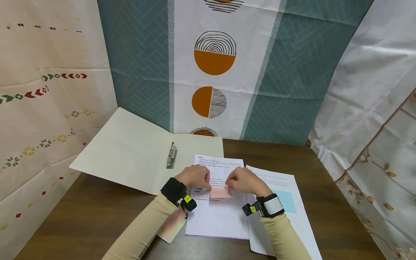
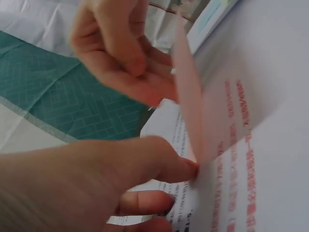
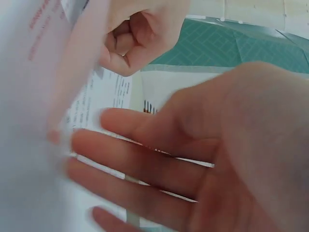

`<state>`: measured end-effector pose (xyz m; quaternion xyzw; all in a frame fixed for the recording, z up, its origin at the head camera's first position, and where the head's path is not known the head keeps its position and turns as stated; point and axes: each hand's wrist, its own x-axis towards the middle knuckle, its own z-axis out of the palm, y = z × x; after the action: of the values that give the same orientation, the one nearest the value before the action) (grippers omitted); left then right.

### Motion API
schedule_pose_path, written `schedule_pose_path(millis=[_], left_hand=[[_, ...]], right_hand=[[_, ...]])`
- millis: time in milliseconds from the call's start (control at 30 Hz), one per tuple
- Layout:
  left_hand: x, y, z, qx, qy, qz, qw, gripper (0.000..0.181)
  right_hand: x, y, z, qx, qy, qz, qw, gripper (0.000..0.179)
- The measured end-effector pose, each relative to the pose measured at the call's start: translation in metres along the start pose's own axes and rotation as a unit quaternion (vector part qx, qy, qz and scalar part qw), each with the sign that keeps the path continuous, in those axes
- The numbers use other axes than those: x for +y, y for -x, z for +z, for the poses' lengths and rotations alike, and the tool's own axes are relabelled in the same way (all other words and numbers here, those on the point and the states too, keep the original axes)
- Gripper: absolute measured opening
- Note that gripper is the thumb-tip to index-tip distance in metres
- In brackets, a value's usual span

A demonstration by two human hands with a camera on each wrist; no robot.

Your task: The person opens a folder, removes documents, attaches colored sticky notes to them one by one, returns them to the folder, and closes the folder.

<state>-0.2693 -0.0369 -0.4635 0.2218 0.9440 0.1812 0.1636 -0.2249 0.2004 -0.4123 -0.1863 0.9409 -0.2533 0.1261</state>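
Note:
A pink sticky note stands partly raised over a stack of printed paper in the middle of the table. At its upper left corner my left hand pinches it between thumb and curled fingers. My right hand is at the note's other end. In the right wrist view its fingers are fairly straight and spread, with the tips right by the note and the thumb apart from them. Red-looking print shows through the raised note in the left wrist view.
An open white folder with a metal clip lies behind to the left. Pink and green sticky notes sit under my left wrist. On the right are more printed sheets with a blue sticky note. Patterned cloth hangs around the table.

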Motion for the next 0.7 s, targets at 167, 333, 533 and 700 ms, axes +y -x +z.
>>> schedule_pose_path(millis=[167,333,533,700], left_hand=[[-0.021,-0.026,0.026,0.004,-0.032,-0.001,0.9995,0.037],[-0.017,-0.024,0.023,-0.002,-0.029,-0.002,0.9996,0.044],[0.011,0.007,-0.003,-0.004,-0.022,-0.014,0.9997,0.042],[0.016,0.013,-0.007,-0.007,-0.021,-0.019,0.9996,0.043]], right_hand=[[0.006,0.010,-0.001,0.099,-0.023,0.009,0.9948,0.021],[0.019,0.025,-0.005,0.146,-0.030,0.065,0.9867,0.040],[0.043,0.047,-0.016,0.142,-0.018,0.114,0.9831,0.063],[0.061,0.064,-0.028,0.135,-0.008,0.147,0.9800,0.073]])
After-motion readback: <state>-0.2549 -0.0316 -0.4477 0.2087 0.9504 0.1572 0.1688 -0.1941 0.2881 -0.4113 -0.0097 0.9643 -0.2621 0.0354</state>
